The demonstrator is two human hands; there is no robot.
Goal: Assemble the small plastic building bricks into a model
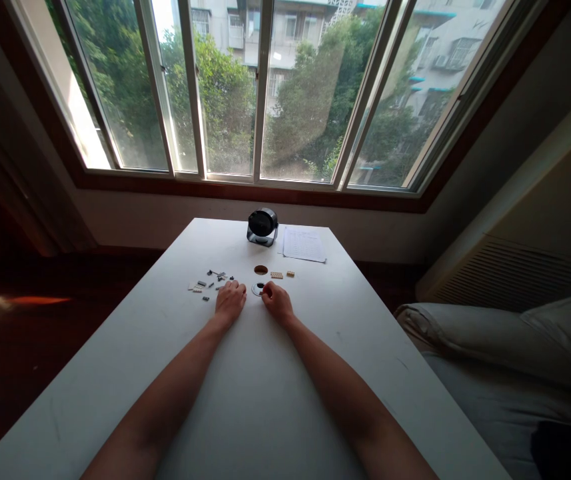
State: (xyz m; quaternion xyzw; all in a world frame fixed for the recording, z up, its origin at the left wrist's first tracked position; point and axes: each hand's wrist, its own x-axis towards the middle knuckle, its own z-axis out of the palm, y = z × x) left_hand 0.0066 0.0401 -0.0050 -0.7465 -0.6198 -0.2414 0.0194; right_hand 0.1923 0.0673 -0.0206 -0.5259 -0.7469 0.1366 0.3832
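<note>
My left hand (231,299) rests palm down on the white table, fingers loosely bent, with nothing visible in it. Beside it on the left lie several small black, grey and pale pieces (202,284) that look like toy building bricks. My right hand (278,303) is closed in a pinch at the right edge of a pale ring-shaped disc (255,291) with a dark centre. What its fingers hold is too small to make out. Beyond that hand are a tan studded brick (276,275) and a shorter tan brick (290,274).
A round hole (260,270) opens in the white table (245,400) just past the disc. Farther back stand a black round device on a stand (262,223) and printed paper sheets (304,245). A window is behind the table; grey bedding (490,333) lies to the right.
</note>
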